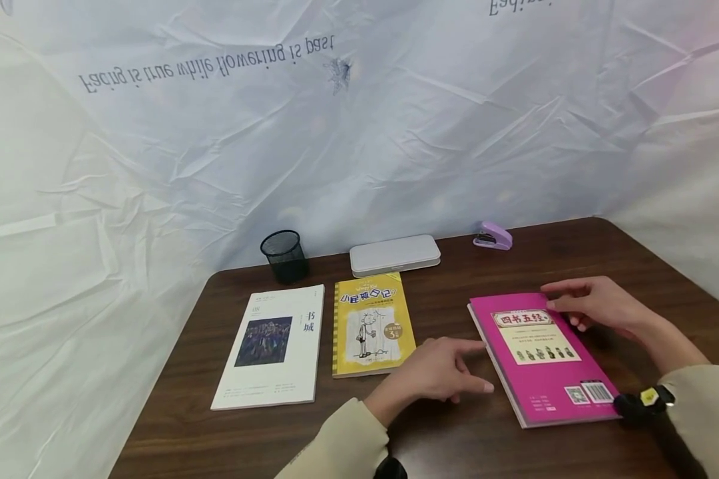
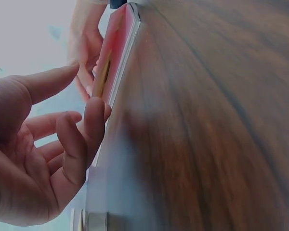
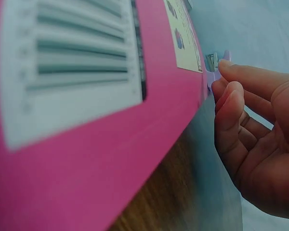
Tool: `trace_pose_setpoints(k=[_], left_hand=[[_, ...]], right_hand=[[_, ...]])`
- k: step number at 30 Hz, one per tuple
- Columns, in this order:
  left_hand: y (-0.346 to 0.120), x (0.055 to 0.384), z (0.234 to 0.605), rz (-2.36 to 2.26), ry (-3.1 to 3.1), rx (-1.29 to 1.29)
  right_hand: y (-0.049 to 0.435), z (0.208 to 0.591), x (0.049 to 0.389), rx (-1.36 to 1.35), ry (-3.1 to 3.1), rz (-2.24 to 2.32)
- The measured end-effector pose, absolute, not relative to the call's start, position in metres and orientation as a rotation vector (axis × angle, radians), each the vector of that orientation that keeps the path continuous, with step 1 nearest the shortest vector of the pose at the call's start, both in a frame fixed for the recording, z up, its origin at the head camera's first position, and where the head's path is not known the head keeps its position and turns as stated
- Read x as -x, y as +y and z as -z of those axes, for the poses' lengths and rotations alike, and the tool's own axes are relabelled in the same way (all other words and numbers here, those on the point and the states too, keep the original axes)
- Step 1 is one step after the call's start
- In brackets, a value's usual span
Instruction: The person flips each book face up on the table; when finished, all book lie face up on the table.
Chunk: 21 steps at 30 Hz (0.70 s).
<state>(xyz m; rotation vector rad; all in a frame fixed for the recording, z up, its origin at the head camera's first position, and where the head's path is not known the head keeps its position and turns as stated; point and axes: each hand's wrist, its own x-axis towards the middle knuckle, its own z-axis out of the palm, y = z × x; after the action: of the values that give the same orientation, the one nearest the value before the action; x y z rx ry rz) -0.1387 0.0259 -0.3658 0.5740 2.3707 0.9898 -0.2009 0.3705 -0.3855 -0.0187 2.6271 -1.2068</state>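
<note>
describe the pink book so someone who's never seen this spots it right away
On the dark brown table, look right of centre, nearer than the purple stapler. The pink book lies there, a cream panel on its cover. Its bright pink separates it from the yellow book and white book.

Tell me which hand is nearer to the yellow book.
Left. The left hand is by the lower right corner of the yellow book in the head view; the right hand is farther off, at the upper right of the pink book.
</note>
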Motion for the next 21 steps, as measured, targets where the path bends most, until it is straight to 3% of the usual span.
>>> trace_pose_setpoints(k=[21], left_hand=[[0.051,0.146,0.377,-0.992,2.404,-0.413]], right_hand=[[0.369,0.388,0.204,0.024,2.592,1.119]])
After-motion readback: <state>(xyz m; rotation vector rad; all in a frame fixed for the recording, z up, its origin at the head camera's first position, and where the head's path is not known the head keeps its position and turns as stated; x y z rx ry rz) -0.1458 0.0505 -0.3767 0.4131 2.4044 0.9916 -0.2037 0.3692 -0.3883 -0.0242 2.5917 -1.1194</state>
